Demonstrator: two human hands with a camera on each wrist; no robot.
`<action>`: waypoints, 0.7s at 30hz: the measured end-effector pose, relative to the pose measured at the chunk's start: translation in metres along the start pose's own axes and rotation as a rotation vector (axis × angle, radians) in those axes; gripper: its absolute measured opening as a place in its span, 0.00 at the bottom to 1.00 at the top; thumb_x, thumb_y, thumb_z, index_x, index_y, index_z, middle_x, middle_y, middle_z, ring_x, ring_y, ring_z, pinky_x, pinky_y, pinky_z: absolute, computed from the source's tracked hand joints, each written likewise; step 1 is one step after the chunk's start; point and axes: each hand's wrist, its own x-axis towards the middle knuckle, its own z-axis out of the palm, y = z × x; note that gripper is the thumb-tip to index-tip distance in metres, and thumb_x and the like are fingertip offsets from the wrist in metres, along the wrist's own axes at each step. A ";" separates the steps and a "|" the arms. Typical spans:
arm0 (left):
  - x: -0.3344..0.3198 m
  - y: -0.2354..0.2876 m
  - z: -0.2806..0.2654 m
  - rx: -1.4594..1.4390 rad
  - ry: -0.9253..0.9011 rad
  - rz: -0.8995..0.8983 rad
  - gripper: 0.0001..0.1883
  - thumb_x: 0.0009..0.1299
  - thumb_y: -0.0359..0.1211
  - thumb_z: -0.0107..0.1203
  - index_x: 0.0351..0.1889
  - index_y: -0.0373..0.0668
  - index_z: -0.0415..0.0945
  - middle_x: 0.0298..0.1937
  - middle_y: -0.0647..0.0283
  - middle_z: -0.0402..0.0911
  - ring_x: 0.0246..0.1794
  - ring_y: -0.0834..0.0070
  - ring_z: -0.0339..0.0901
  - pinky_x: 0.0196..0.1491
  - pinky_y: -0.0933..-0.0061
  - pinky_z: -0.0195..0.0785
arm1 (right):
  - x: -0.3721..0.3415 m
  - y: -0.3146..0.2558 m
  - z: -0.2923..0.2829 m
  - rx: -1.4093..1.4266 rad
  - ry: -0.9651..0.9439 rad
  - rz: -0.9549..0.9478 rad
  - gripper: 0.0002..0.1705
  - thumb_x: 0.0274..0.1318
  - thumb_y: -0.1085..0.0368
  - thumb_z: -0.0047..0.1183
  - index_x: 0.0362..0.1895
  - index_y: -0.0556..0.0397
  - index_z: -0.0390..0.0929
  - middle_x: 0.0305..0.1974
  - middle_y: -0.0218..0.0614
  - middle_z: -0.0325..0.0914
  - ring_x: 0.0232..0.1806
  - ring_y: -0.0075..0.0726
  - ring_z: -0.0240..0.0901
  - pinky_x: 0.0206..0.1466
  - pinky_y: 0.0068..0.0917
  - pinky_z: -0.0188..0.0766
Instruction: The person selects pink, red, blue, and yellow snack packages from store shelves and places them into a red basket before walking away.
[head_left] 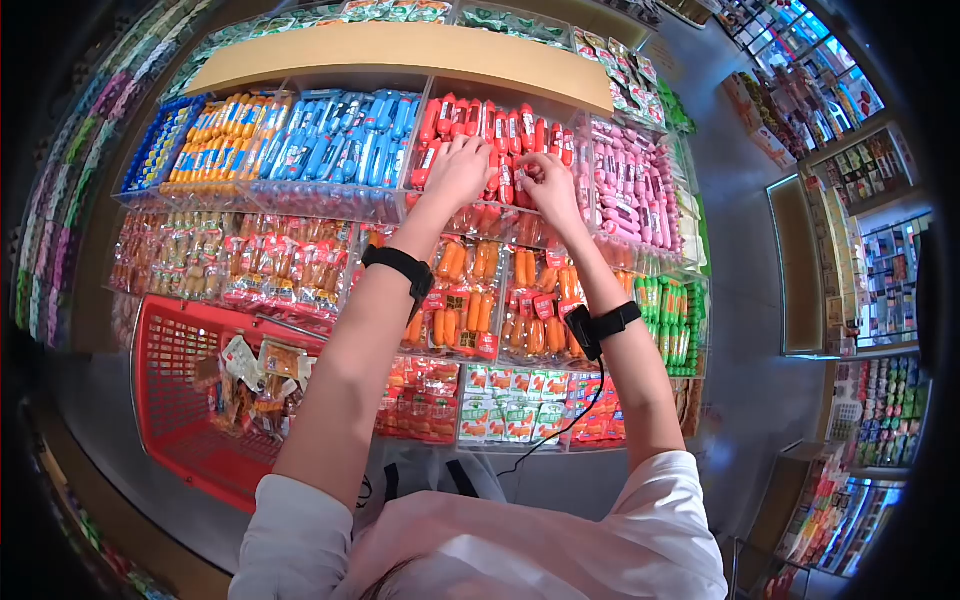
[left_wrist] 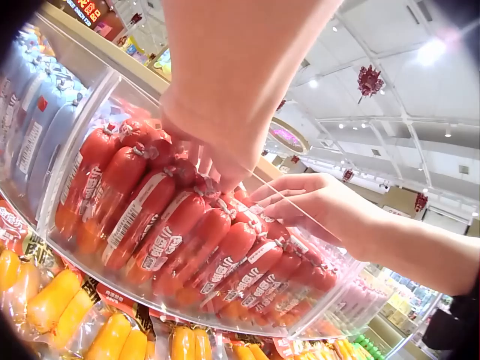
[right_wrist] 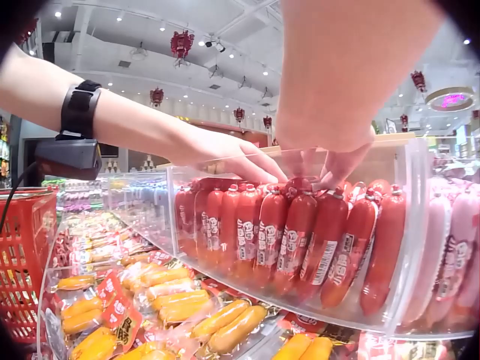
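Red-wrapped sausages (head_left: 500, 130) stand packed in rows inside a clear acrylic bin (right_wrist: 367, 319). My left hand (head_left: 460, 172) lies over the sausages on the left side, its fingers stretched forward onto their tops. Just right of it, my right hand (head_left: 550, 185) reaches down with thumb and fingers bent together. In the right wrist view, those fingertips pinch the knotted top of one red sausage (right_wrist: 296, 232), which stands among the others. The left wrist view shows the left hand's fingertips partly hidden behind the sausage tops.
Blue-wrapped sausages (head_left: 340, 135) fill the bin to the left, pink ones (head_left: 635, 190) the bin to the right. Below, lower bins hold bagged orange sausages (head_left: 455, 320). A red shopping basket (head_left: 165, 400) with packaged snacks inside stands at the lower left. A wooden ledge (head_left: 400, 55) runs behind the bins.
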 end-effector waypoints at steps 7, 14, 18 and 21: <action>0.013 -0.007 0.007 -0.024 -0.082 -0.002 0.26 0.60 0.47 0.53 0.51 0.43 0.66 0.52 0.58 0.65 0.56 0.62 0.58 0.56 0.60 0.51 | 0.002 0.003 0.005 0.035 0.198 0.054 0.06 0.41 0.71 0.49 0.27 0.60 0.75 0.28 0.46 0.73 0.29 0.43 0.72 0.36 0.34 0.69; 0.031 -0.011 0.001 -0.034 -0.309 -0.089 0.30 0.58 0.52 0.53 0.57 0.53 0.63 0.58 0.58 0.59 0.61 0.58 0.53 0.59 0.53 0.47 | 0.005 0.015 0.010 -0.046 0.244 0.025 0.07 0.43 0.68 0.51 0.28 0.59 0.76 0.25 0.42 0.76 0.26 0.35 0.74 0.34 0.28 0.71; 0.037 -0.018 0.008 -0.073 -0.303 -0.083 0.26 0.59 0.49 0.53 0.56 0.57 0.64 0.56 0.61 0.60 0.59 0.59 0.55 0.58 0.54 0.47 | 0.002 0.002 0.003 -0.023 0.119 0.132 0.09 0.40 0.69 0.52 0.31 0.58 0.75 0.30 0.47 0.74 0.31 0.45 0.72 0.38 0.35 0.68; 0.036 -0.014 0.009 -0.030 -0.307 -0.095 0.25 0.59 0.48 0.54 0.55 0.58 0.65 0.56 0.61 0.60 0.58 0.60 0.54 0.58 0.53 0.46 | 0.001 -0.005 0.000 -0.096 0.062 0.126 0.13 0.39 0.69 0.53 0.35 0.56 0.74 0.32 0.47 0.73 0.33 0.46 0.72 0.39 0.37 0.68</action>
